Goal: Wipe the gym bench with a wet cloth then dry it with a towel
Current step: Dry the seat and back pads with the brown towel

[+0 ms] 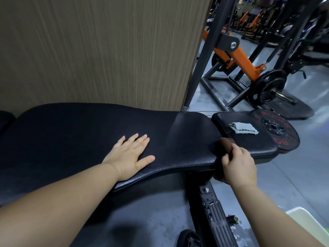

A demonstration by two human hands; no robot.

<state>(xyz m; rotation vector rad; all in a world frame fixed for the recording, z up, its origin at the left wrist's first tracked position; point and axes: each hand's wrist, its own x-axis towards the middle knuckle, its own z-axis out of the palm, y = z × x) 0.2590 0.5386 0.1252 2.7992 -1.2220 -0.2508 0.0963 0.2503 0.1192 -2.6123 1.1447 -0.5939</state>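
Grey gym floor [293, 175], shiny in patches as if wet, under a black padded bench [71, 136] set along a wood-grain wall [89, 50].

Nearest, at the lower right corner of the view, part of a pale container [302, 221] on the floor, contents not visible. Just beyond, the ribbed metal frame [219, 225] below the bench.

Then the left hand [128, 155], laid flat near the front edge of the bench, fingers straight and spread, grasping nothing, seemingly bracing. Further right, the right hand [238, 166] at the front right corner of the long pad, fingers curled round a brownish cloth [226, 141], blurred, wrapped over the pad's end edge. Probably the wet cloth, so the wiping step; drying apparently not yet begun.

Past the gap, a folded grey cloth [243, 128] lying untouched in the middle of the small seat pad [249, 147], likely the towel. Behind it, partly hidden by the seat pad's far end, a weight plate with red letters [281, 129]; farther off, an orange machine [236, 56].

Possible troubles from here:
- Too much water squeezed out at the corner, dripping onto frame and floor, leaving a slippery spot.
- The gap between the two pads skipped, or dirty water pushed into it.
- The grey cloth soaked or knocked to the floor by a wide stroke across the seat pad, then useless for drying.
- The left palm sliding on a wet pad under leaning weight.
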